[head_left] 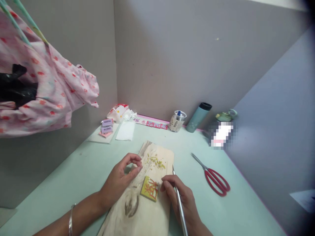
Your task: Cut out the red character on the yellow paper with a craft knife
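A square yellow-green carving block (146, 189) with red-orange characters on its top lies on a pale wooden board (157, 218). Yellow-green shavings (157, 162) are scattered on the board beyond it. My left hand (124, 172) hovers over the board's left edge, up and left of the block; its fingers are loosely curled with nothing visible in them. Along the block's right side, my right hand (180, 196) grips a slim silver carving knife (180, 208). The knife's tip points away from me, over the board's right edge, apart from the block.
Red-handled scissors (216, 182) lie at right. Toward the back stand a clear cup (177, 121) and a teal tumbler (199, 118), beside a strip of printed characters (150, 123). Wrapped erasers (107, 127) and white paper (125, 130) sit back left. Pink spotted fabric (56, 85) hangs upper left.
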`<state>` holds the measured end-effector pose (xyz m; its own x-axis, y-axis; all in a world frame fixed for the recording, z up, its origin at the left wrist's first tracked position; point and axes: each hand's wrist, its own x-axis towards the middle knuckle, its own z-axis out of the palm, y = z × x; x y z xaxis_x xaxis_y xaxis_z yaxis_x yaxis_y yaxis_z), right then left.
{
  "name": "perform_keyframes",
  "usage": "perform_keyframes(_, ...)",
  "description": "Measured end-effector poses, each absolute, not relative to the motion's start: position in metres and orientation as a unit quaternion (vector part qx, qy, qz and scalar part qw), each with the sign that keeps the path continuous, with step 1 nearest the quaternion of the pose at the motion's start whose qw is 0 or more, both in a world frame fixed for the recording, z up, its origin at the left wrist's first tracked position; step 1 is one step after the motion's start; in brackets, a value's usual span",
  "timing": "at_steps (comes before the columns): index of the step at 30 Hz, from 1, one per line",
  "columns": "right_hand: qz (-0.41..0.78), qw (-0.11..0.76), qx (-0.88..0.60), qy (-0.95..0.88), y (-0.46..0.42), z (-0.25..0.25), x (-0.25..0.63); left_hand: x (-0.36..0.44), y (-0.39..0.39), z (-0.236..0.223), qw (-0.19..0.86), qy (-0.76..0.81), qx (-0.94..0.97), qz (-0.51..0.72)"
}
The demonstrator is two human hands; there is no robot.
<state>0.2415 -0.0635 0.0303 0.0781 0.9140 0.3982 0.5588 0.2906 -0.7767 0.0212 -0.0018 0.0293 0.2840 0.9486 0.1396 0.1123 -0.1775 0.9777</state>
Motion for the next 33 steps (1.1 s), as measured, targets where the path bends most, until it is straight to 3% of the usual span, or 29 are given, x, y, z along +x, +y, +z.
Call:
perform_keyframes(8,0.243,0.461,-0.560,-0.643,-0.0625,0.0267,0.2438,0.0212,-0.0013,0.0293,0.486,0.417,0.639,0.427)
perform_keyframes(33,0.248,0.465,-0.556,-0.642,-0.0614,0.0276,0.2441,0.0230,-0.0033,0.0297,0.487,0.414,0.637,0.431)
